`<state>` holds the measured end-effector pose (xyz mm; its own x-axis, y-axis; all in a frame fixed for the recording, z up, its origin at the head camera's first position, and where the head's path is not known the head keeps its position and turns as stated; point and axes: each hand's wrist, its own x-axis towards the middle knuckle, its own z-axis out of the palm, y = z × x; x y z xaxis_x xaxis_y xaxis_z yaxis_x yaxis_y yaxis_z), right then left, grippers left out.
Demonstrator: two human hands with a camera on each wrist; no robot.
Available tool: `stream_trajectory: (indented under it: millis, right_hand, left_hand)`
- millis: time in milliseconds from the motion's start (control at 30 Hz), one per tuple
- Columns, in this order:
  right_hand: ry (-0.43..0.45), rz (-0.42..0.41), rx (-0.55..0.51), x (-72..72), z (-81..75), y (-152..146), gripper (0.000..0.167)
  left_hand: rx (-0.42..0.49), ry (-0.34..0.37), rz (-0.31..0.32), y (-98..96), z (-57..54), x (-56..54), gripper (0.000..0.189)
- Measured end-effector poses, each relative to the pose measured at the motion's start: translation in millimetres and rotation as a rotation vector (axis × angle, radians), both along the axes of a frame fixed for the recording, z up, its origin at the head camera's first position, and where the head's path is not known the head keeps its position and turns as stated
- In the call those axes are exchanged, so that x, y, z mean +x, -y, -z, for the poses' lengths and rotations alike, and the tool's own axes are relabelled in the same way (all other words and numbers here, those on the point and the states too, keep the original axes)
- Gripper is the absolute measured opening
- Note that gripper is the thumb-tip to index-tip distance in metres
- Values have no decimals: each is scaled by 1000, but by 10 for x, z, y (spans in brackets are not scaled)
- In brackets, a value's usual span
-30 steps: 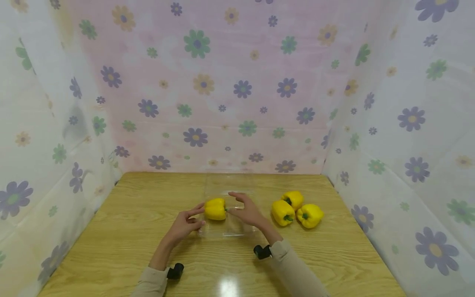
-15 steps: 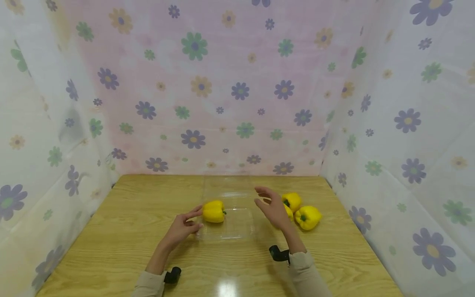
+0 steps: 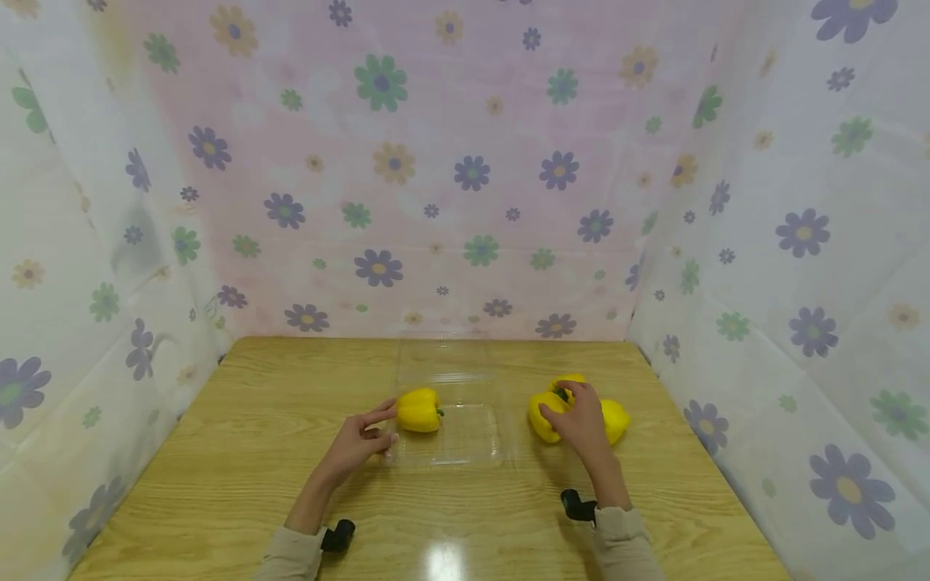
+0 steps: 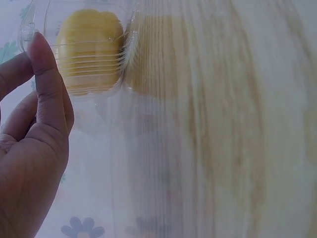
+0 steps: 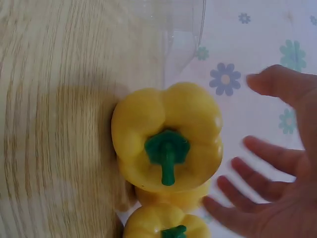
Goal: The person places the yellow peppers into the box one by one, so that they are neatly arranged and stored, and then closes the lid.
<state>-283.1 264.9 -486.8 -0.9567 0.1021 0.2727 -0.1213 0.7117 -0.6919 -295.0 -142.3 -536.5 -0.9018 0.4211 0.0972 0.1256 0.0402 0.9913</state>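
Observation:
In the head view a yellow bell pepper (image 3: 417, 410) lies in the left part of a clear hinged plastic container (image 3: 468, 436), whose lid (image 3: 445, 355) is folded back. My left hand (image 3: 353, 442) is at the container's left side; in the left wrist view its fingers (image 4: 44, 74) pinch the rim. Over a group of yellow bell peppers on the right, my right hand (image 3: 587, 424) reaches with thumb and fingers spread. The nearest is a bell pepper (image 5: 198, 114) with a green stem, apart from the fingers in the right wrist view.
Behind that pepper stand another yellow bell pepper (image 3: 572, 378) and, to the right, a third bell pepper (image 3: 617, 421), both partly covered by the right hand. The wooden table (image 3: 291, 379) is enclosed by flowered cloth walls (image 3: 465, 202) at the back and sides.
My right hand has moved right, from beside the pepper in the container to over the group of peppers. The left hand has stayed at the container's left side.

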Motion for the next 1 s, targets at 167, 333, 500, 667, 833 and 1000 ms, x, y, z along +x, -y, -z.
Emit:
stream_trajectory:
  millis: [167, 333, 500, 667, 833, 1000]
  right_hand:
    - [133, -61, 92, 30, 44, -37, 61]
    - [117, -63, 60, 4, 112, -45, 61]
    - [107, -83, -21, -19, 188, -73, 64]
    - [108, -92, -118, -50, 287, -112, 68]
    - [132, -111, -230, -58, 392, -137, 68]
    - [130, -133, -278, -38, 444, -144, 68]
  left_hand:
    - [4, -4, 9, -15, -9, 9, 54]
    - [-2, -3, 7, -19, -25, 25, 55]
    - [16, -3, 6, -9, -25, 28, 54]
    - [23, -3, 0, -12, -1, 23, 55]
    - [22, 0, 0, -14, 10, 29, 55]
    - [29, 15, -11, -12, 18, 35, 56]
